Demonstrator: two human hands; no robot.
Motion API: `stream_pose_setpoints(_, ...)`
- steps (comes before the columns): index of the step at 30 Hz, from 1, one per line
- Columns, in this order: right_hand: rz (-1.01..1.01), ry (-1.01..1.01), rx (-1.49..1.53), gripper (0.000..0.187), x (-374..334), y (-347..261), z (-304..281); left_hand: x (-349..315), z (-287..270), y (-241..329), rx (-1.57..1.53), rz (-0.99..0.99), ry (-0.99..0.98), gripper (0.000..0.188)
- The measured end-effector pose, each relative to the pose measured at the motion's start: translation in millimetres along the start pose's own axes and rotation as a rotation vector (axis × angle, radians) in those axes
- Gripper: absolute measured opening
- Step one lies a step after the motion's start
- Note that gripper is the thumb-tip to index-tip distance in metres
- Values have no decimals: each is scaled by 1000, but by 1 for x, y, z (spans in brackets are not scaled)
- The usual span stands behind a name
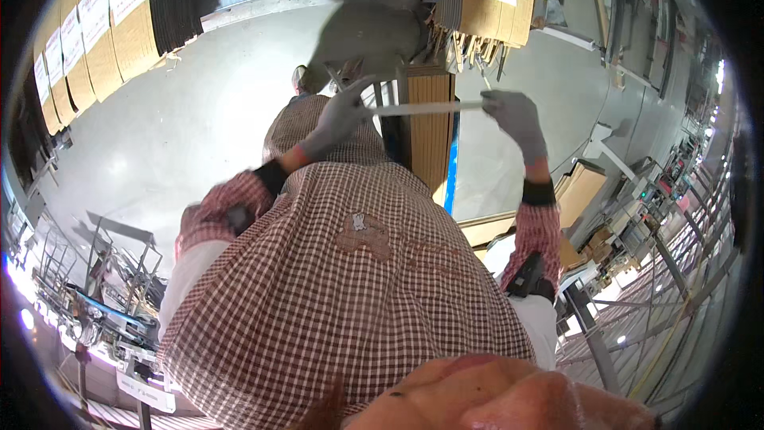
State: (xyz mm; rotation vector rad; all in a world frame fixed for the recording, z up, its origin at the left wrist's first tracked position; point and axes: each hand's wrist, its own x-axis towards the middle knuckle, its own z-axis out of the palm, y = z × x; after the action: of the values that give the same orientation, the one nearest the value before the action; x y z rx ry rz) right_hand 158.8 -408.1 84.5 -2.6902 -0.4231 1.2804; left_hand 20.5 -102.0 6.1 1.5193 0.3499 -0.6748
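Observation:
Both my hands wear grey gloves. A narrow pale strip (430, 108) is stretched nearly level between them; I cannot tell its material. My left hand (334, 121) is closed on its left end, with one finger extended. At the right end, my right hand (516, 121) pinches the strip between thumb and fingers. Below the strip is a stack of brown cardboard sheets (430, 137), seen edge-on, with a blue edge (453, 171) along its right side. My checked apron (342, 271) fills the middle of the view.
Brown cardboard bundles (131, 40) with white labels stand at the upper left, beside dark bundles (173, 0). Another labelled cardboard bundle (497, 12) is at the upper right. Grey floor (143, 143) lies between them. Metal frames (119, 247) stand at the left.

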Motion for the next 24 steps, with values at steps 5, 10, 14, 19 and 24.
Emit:
stream_pose_setpoints(5,-493,297,169,43,90,63,128,123,85,-67,131,176,-182,38)
stream_pose_setpoints(10,173,618,850,57,56,-44,76,129,48,-54,653,258,-428,23)
stream_pose_setpoints(14,70,643,887,71,-18,-135,78,122,49,-80,495,219,-236,29)
stream_pose_setpoints(19,144,869,-217,76,2,-120,124,81,-16,-117,160,382,-306,29)
stream_pose_setpoints(24,-49,848,74,61,19,-68,174,60,86,51,463,849,-139,35)
